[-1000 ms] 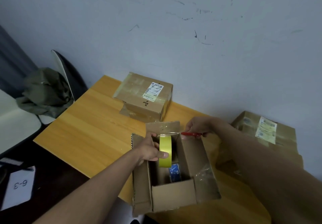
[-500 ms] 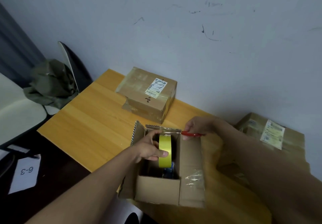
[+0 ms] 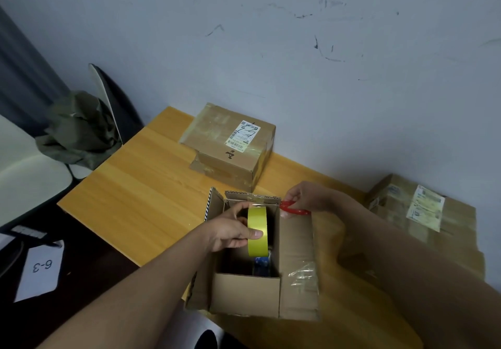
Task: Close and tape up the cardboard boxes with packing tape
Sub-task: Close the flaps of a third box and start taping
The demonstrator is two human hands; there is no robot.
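Note:
An open cardboard box (image 3: 245,293) stands at the near edge of the wooden table (image 3: 141,186), its flaps up or hanging outward. A blue item (image 3: 261,264) lies inside it. My left hand (image 3: 230,230) grips a yellow roll of packing tape (image 3: 257,232) upright over the box opening. A strip of tape runs from the roll toward the box's far flap. My right hand (image 3: 305,198) holds red-handled scissors (image 3: 291,209) at the far right corner of the box, by that strip.
A sealed box with a shipping label (image 3: 230,145) sits at the back of the table by the wall. More taped, labelled boxes (image 3: 423,213) lie at the right. A chair with a green garment (image 3: 78,129) stands left. A paper marked 6-3 (image 3: 40,270) lies on the floor.
The box's left and near flaps have swung up from lying flat outward. Both hands keep their holds on the tape roll and the scissors at about the same spot over the box.

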